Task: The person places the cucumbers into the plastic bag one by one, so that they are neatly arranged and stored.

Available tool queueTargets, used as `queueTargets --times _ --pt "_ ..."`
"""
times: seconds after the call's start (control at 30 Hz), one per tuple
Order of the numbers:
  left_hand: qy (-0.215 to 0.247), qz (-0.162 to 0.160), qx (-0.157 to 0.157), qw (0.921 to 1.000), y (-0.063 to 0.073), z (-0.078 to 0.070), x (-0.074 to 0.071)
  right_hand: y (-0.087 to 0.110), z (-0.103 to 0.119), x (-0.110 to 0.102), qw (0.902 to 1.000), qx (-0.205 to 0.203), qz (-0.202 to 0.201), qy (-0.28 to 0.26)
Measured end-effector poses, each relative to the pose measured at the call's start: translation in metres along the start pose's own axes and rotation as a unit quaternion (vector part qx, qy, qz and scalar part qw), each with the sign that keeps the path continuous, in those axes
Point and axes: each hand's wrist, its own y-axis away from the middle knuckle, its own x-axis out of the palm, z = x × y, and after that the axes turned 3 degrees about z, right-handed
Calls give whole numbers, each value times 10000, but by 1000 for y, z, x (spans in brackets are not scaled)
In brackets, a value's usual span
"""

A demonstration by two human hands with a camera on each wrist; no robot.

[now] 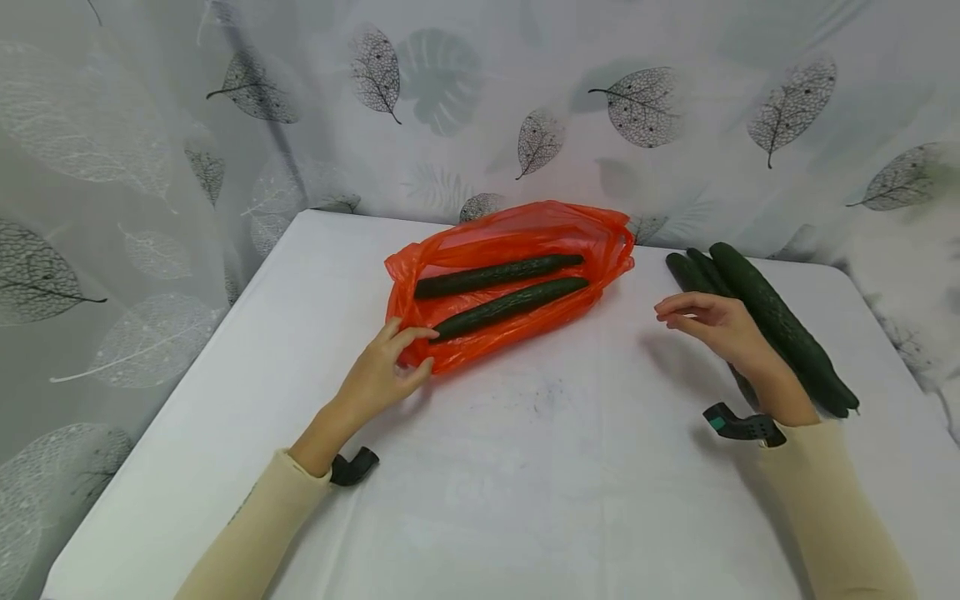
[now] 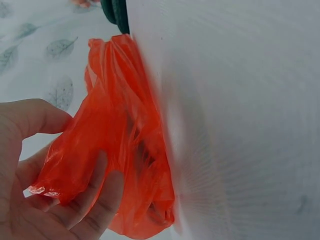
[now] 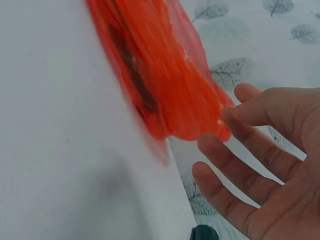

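- The red crinkled plastic bag lies between the two hands, before the left hand, whose fingers touch its left end.
- In this bag lie two long dark green cucumbers, one behind the other.
- Three long dark green cucumbers lie just beside the right hand, partly behind its wrist.
- Below both hands is the white flat table.
- Beyond the hands hangs the pale leaf-printed curtain.

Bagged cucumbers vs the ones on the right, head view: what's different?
- The bagged cucumbers lie in the red bag; the right-hand cucumbers lie on the table, unbagged.
- The bagged cucumbers lie nearly crosswise; the right-hand cucumbers slant steeply down to the right.
- The bagged cucumbers mostly have a gap between them; the right-hand cucumbers are bunched together.
Shared: long, dark green.
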Motion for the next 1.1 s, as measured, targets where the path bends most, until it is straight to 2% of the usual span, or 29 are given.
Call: queueTargets --times 0.1,0.2,0.43,0.57,0.67,0.73,0.83,0.93,1.0,1.1 --pt "-5 -3 14 10000 0 1 0 5 -4 -4 9993 -47 -355 -50" --pt "-3 10 2 10000 0 1 1 10 -9 -10 9955 -229 -822 -404" --pt "-23 19 -13 10000 -1 1 0 23 -17 -28 9746 -285 -1823 -1272" --pt "-25 21 0 10000 0 1 0 31 -16 -40 9632 -138 -2270 -1432" --pt "-28 24 -6 10000 0 1 0 35 -15 -46 9553 322 -2721 -1113" --pt "-29 29 -15 10000 0 1 0 36 -16 -48 9473 674 -3056 -678" --pt "-22 29 -26 10000 0 1 -1 35 -18 -50 9298 1122 -3505 -53" --pt "-19 47 -27 10000 0 1 -1 35 -21 -52 9163 1385 -3731 451" --pt "-14 62 -46 10000 0 1 -1 35 -23 -54 9144 1559 -3685 614" --pt "-14 81 -65 9999 -1 0 -1 38 -25 -60 9239 1666 -3366 730"
